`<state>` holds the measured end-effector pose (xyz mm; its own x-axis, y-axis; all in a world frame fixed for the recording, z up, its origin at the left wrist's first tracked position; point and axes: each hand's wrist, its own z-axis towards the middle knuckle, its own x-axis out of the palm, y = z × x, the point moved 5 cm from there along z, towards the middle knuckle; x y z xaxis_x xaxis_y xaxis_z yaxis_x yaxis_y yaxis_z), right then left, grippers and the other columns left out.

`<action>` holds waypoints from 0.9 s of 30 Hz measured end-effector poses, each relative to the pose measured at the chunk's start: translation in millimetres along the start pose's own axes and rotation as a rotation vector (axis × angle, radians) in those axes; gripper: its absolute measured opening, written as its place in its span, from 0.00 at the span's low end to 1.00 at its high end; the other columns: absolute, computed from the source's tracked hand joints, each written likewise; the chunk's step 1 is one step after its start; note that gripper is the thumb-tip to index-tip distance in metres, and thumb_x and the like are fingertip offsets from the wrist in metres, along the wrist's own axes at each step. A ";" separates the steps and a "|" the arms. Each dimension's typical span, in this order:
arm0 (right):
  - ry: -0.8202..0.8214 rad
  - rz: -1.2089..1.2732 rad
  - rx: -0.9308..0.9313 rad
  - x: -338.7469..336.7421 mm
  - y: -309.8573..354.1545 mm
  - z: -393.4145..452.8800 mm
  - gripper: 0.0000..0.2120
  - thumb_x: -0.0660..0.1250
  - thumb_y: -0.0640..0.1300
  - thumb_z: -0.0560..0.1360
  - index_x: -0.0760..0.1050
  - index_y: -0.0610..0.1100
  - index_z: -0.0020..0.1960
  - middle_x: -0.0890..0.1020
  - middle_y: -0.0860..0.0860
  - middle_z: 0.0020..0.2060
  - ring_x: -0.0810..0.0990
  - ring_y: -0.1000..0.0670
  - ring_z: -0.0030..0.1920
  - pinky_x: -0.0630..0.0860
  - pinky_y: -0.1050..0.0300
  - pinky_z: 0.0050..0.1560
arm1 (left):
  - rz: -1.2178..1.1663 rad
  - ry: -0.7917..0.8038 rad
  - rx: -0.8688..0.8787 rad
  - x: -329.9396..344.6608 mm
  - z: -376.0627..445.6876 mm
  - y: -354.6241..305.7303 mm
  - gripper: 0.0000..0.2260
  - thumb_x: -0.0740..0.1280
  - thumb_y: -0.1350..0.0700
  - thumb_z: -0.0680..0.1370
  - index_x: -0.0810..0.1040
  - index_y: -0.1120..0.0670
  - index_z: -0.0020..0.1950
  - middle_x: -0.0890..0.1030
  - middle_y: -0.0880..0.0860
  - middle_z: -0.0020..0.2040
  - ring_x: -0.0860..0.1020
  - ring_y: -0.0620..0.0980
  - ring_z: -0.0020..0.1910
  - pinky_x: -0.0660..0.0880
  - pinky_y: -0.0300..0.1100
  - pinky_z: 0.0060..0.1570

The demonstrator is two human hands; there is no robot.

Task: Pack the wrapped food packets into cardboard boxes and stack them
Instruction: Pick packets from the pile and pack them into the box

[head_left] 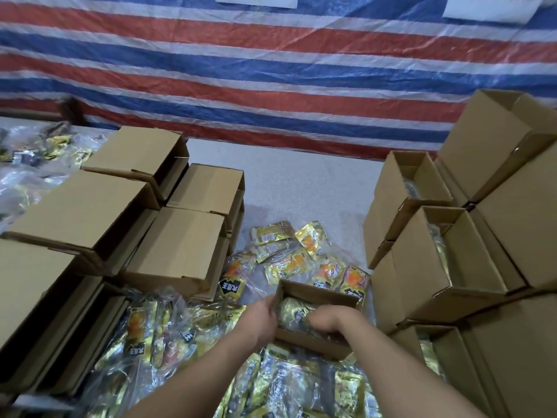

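— Both my forearms came up from the bottom edge of the frame over the heap of loose packets (pixel 289 384), too tangled in plastic to count. What was your question?

— Where was the box, and which hand had it?

— Just past my wrists, a little right of centre: the open cardboard box (pixel 316 319), its long axis running from upper left to lower right. My left hand (pixel 263 313) was curled round its left end wall, steadying it. My right hand (pixel 324 322) was down inside, fingers bent over a gold wrapped packet (pixel 291 310) and pressing it in; I could not tell whether they pinched it or only pushed.

— So which hand would have fetched the next packet?

— The right, I judged. It only needed to lift clear of the box and reach over the far wall to the scattered packets (pixel 301 257) just beyond it, about eight on the pale tabletop (pixel 301 182).

— And the other boxes?

— On the left of the frame, roughly six closed boxes (pixel 84 206) on top of a stack, more beneath. On the right, three open boxes (pixel 443 254) with packets showing, stacked beside taller ones (pixel 494 140) in the upper right. Behind everything hung the red, white and blue striped tarpaulin (pixel 271 70).
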<state>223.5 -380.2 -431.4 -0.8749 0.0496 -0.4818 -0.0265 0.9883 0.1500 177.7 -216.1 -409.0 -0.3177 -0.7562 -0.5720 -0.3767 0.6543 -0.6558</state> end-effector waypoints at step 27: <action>-0.674 -0.136 -0.115 -20.2 -28.8 -69.0 0.09 0.58 0.40 0.80 0.73 0.47 0.58 0.82 0.46 0.51 0.81 0.44 0.51 0.77 0.51 0.48 | -0.165 0.054 -0.110 18.0 -9.5 -0.1 0.14 0.60 0.63 0.82 0.70 0.53 0.67 0.80 0.54 0.52 0.80 0.52 0.47 0.78 0.40 0.41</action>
<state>208.6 -419.6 -366.5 -0.3704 0.0419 -0.9279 -0.1982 0.9724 0.1230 163.8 -229.9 -414.5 -0.2891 -0.8543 -0.4319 -0.5197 0.5189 -0.6787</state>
